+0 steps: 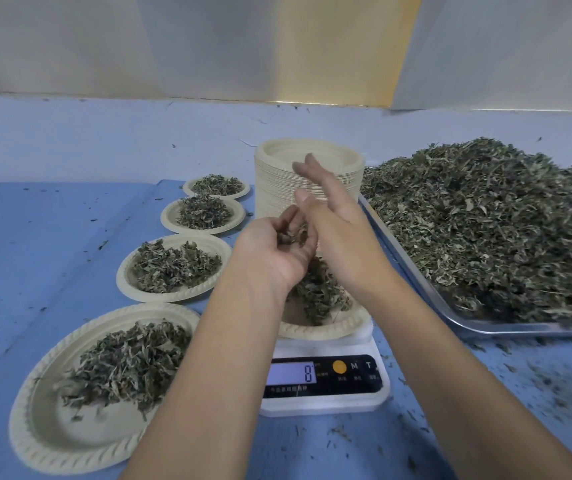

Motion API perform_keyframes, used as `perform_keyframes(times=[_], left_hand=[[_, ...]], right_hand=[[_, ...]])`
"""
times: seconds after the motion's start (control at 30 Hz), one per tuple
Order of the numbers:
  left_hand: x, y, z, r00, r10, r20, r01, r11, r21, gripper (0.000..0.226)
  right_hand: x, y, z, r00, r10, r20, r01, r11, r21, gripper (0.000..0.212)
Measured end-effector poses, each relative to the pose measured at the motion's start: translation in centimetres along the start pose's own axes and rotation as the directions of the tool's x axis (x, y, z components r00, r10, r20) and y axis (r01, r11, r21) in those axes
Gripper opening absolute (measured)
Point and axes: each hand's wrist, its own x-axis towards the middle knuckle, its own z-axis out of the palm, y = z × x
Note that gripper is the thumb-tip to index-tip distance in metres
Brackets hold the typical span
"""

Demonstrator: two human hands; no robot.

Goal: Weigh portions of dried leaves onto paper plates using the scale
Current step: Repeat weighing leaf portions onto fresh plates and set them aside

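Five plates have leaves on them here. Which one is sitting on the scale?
The plate under the left hand, atop the white scale. The row of four other plates lies on the blue table, to its left.

L hand (274, 249) cupped palm-up, R hand (334, 220) flat, extended.

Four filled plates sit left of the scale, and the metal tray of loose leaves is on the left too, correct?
No. The head view shows the metal tray of loose leaves right of the scale, not left. The four filled plates sit left of it.
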Motion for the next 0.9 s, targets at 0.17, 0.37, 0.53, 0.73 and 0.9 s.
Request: perform_keyframes(times=[0.17,0.37,0.53,0.73,0.9], left_hand=[[0.2,1.3,-0.8,0.992,0.079,-0.101,-0.080,0.997,-0.010,0.030],[0.2,2.1,-1.4,0.992,0.059,-0.111,-0.067,0.995,-0.069,0.030],[0.4,2.2,-1.5,0.991,0.056,-0.117,-0.064,0.996,-0.067,0.029],[0.6,2.2,-1.8,0.989,0.098,-0.110,-0.100,0.995,-0.016,0.028],[0.6,2.4,-1.8,0.976,0.152,-0.154,-0.146,0.988,0.050,0.030]], right_hand=[[0.5,0.4,-2.0,0.993,0.114,-0.008,-0.113,0.961,-0.254,0.022],[0.3,0.7,-3.0,0.926,0.344,0.155,-0.223,0.831,-0.510,0.022],[0.0,0.7,-3.0,0.879,0.408,0.245,-0.183,0.765,-0.618,0.033],[0.1,1.0,-2.6,0.926,0.325,0.194,-0.152,0.788,-0.597,0.016],[0.4,0.9,-3.1,0.964,0.250,0.091,-0.178,0.859,-0.480,0.012]])
